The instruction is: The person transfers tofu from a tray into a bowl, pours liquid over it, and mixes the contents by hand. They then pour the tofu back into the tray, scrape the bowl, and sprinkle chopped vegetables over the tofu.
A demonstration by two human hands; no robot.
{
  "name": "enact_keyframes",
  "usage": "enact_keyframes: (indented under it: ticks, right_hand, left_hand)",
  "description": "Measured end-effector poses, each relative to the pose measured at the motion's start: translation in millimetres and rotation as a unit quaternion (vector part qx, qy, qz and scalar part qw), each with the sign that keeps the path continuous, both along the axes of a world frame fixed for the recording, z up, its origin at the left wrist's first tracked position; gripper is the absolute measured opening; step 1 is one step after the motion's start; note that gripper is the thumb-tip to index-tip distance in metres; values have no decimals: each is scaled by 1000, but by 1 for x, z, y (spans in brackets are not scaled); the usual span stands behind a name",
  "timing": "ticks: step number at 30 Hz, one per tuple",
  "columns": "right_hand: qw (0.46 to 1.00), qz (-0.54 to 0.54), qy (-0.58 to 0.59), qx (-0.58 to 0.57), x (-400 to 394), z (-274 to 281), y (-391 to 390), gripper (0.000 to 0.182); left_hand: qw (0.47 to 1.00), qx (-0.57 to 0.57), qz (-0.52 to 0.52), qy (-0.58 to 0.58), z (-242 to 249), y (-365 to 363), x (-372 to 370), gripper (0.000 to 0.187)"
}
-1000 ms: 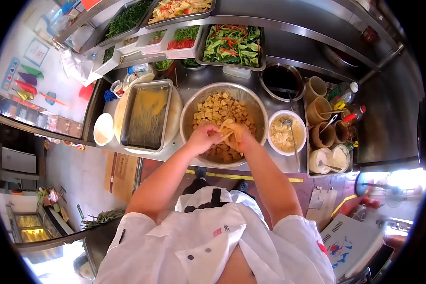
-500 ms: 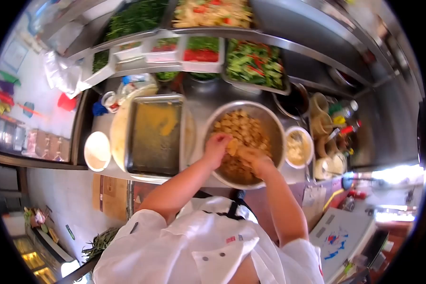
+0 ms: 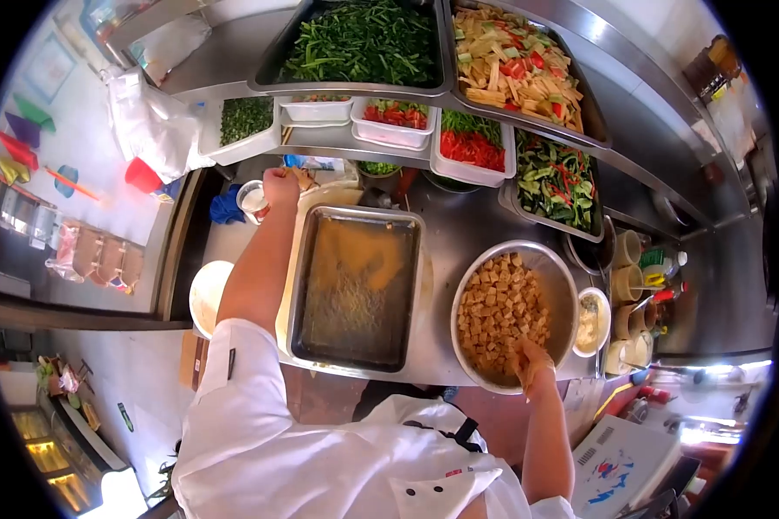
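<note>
My left hand (image 3: 280,189) reaches to the back left of the counter, fingers closed beside a small brown item (image 3: 303,179); what it grips is too small to name. Light brown cubes (image 3: 500,303) fill much of the steel bowl (image 3: 563,290). At the bowl's near right edge, my right hand (image 3: 537,368) points down among the cubes, fingers bunched together and their tips partly hidden. Between my arms lies a metal tray (image 3: 355,285) with a yellowish residue.
A white bowl (image 3: 208,294) stands left, a small bowl of pale paste (image 3: 590,322) right of the steel bowl. Trays of greens (image 3: 363,43), yellow strips (image 3: 519,65) and mixed vegetables (image 3: 554,183) sit behind. Bottles and cups (image 3: 627,285) line the right side.
My left hand has left the steel bowl and stretched to the back left. My right hand is still in the bowl, now nearer its right edge. The view has shifted.
</note>
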State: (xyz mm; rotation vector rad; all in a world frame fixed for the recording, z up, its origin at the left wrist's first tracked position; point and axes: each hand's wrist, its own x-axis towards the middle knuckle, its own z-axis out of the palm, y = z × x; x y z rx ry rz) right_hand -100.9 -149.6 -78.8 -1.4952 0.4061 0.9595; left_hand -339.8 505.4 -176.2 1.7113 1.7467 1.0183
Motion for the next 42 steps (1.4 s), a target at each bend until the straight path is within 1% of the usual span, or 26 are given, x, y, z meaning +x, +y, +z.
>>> enact_keyframes:
  ticks: [2,4,6,7,8,9,10,11,12,13,15,16,17,18,19,21,23,24,25,27,30,33,36,38,39,42]
  right_hand:
    - [1000,-3,-13,11,-7,3,8,13]
    - [999,20,-27,-11,-9,9,18,15]
    - [998,32,-37,-34,-10,15,26,17]
    - [998,26,-39,-46,-9,20,33,19]
    - [997,13,-43,-58,-8,25,35,20]
    - [998,9,-40,-43,-3,16,29,20]
    - [999,1,-39,-28,4,4,20,21]
    - [998,7,-45,-34,7,5,15,26]
    - [998,12,-51,-37,12,6,15,32]
    - [998,-7,-60,-26,20,0,7,34]
    - [996,-53,-74,7,38,-8,-6,38]
    - [993,-79,-81,27,49,-11,-15,41]
    - [990,-98,-83,57,60,-15,-24,42]
    - [986,-116,-85,88,72,-18,-33,44]
    - [980,-170,-76,71,75,1,-21,43]
    - [971,-219,-62,69,98,7,-26,40]
    - [972,-207,-54,102,133,-16,-44,36]
    - [976,-185,-52,102,146,-18,-48,35]
    - [980,-162,-49,103,158,-20,-49,34]
    - [985,-131,-29,106,179,-30,-51,32]
    - [989,-97,26,108,206,-45,-47,33]
    - [971,-129,108,170,221,-62,-53,31]
    - [959,-135,123,215,216,-63,-52,44]
    - [963,-109,128,209,205,-29,-47,51]
    - [963,-101,119,222,188,-7,-41,40]
    - [917,-63,272,285,151,37,-10,34]
  left_hand:
    - [972,88,-118,184,-32,32,-9,22]
    - [925,-21,-196,326,-8,22,-2,26]
    - [843,-115,-315,420,12,13,3,30]
    - [805,-141,-322,477,10,23,9,32]
    - [779,-146,-388,471,10,31,6,36]
    - [712,-38,-516,475,-49,76,-10,38]
    - [694,-2,-536,480,-47,79,-11,40]
    - [708,13,-505,493,-32,66,-11,35]
    - [746,-7,-414,522,14,30,-1,28]
    - [778,43,-382,496,32,10,0,25]
    - [837,241,-412,269,22,-15,-8,18]
    - [868,234,-415,139,51,-63,4,20]
    - [893,98,-428,102,58,-98,5,22]
    - [889,-111,-442,-49,55,-134,6,22]
    - [838,-151,-484,-202,30,-163,6,25]
    - [842,-199,-501,-40,82,-258,23,39]
    - [792,-275,-535,-110,66,-327,36,36]
    - [788,-353,-492,-109,69,-361,43,34]
    - [769,-394,-473,-173,38,-385,44,36]
    - [808,-449,-326,-199,59,-450,65,36]
    - [805,-490,-226,-247,19,-505,88,33]
    - [885,-358,-172,-245,-37,-530,85,29]
    - [881,-298,-116,-350,-34,-532,89,23]
    - [883,-293,-104,-352,40,-530,86,24]
    - [888,-290,-100,-344,66,-526,68,24]
    - [901,-254,-84,-341,139,-496,15,31]
